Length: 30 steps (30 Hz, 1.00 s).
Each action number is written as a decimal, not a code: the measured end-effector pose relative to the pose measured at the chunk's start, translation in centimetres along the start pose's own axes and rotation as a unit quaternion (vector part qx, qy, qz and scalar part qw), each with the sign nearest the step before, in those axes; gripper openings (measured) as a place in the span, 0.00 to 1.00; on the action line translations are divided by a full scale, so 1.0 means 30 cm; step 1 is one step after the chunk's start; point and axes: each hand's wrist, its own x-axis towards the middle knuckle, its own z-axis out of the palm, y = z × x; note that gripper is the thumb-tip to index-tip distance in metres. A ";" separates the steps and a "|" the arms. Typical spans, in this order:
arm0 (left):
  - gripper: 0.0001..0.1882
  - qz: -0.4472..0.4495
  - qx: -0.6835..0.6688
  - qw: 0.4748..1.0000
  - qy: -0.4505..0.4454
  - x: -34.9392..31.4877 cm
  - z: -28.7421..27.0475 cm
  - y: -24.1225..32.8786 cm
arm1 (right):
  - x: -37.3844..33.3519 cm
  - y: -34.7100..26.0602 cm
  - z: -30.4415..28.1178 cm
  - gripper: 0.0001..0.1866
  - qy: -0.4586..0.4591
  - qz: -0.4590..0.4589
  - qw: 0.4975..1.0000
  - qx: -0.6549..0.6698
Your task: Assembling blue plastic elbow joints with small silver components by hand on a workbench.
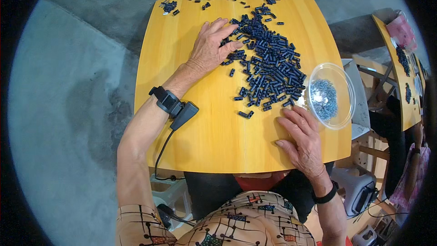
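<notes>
Patterned shirt (236, 223), yellow wooden table (205, 136), grey concrete floor (68, 109).

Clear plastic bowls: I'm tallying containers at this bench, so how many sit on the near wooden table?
1. The clear plastic bowl sits at the table's right edge, beside the right hand, holding small grey-blue pieces.

A second yellow table (409, 109) stands at right on grey concrete floor (68, 109), a pink bag (402, 29) upon it.
</notes>
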 end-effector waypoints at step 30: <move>0.08 -0.044 -0.089 0.995 0.006 -0.217 -0.026 0.230 | -0.024 0.014 0.022 0.25 0.028 -0.020 0.999 -0.012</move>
